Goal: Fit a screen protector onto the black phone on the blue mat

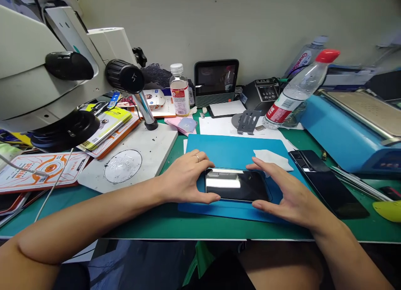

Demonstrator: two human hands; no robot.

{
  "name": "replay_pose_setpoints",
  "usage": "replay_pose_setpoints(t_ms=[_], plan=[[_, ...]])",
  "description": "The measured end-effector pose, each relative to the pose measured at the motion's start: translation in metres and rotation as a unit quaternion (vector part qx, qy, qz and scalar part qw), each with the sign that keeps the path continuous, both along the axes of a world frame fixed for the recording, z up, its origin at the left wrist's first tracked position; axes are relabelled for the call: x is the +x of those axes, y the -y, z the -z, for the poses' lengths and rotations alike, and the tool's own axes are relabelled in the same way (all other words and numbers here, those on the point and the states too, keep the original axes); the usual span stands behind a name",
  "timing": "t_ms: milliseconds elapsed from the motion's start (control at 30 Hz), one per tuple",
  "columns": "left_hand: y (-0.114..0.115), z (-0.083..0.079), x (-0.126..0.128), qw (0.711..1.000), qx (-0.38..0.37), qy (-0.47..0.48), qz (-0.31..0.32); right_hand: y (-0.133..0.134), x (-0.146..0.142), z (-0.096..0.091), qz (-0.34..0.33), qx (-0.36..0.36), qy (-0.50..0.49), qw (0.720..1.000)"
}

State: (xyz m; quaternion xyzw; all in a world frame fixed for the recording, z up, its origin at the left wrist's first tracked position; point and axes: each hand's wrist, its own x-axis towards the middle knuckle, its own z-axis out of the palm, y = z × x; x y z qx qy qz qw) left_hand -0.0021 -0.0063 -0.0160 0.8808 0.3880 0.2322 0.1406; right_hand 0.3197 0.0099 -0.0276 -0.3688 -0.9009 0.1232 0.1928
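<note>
A: Where do I find the thing between the hands?

B: The flat black phone with a glossy face [238, 185] lies a little below the centre of the frame, on a smooth blue rectangular mat [219, 146]. A bright white reflection crosses the left part of its face.

A: And the left hand [188, 177], what does it do?

B: It is around the left end of the phone, thumb at the lower long edge and fingers at the upper one. It wears a thin metal ring [197, 158].

A: The right hand [286, 192] is similar?

B: Yes, it frames the right end, with thumb and fingers wide apart — but whether either hand really grips the phone, I cannot tell.

A: What is near?

B: Just above the right hand there is a small, thin white cloth-like piece [275, 159]. Right of it, a long black glossy slab [335, 189] lies slanted on the green table surface [144, 227].

A: And farther?

B: A large white microscope with black knobs [25, 83] fills the upper left — and a clear plastic bottle with a red cap [280, 110] leans at the upper right.
</note>
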Motion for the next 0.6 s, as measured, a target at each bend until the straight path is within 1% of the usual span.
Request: replay_pose_setpoints(t_ms=[100,200,300,467,600], plan=[[0.0002,-0.0009,0.0008,1.000,-0.016,-0.005,-0.006,0.0020,0.0018,-0.0029,0.008,-0.019,0.000,1.000],[0.0005,-0.0017,0.0022,0.999,-0.030,-0.044,-0.001,0.0029,0.0024,-0.0043,0.005,-0.028,-0.002,1.000],[0.0013,-0.0030,0.0028,0.996,-0.034,-0.076,0.007,0.0018,0.0024,-0.0039,-0.001,-0.019,0.006,1.000],[0.0018,-0.0053,0.0028,0.994,-0.039,-0.101,0.005,-0.0023,0.0020,-0.0013,-0.013,-0.008,0.019,1.000],[0.0015,-0.0058,0.0026,0.993,-0.046,-0.110,0.002,-0.0038,0.0012,-0.0004,-0.037,-0.002,0.014,0.999]])
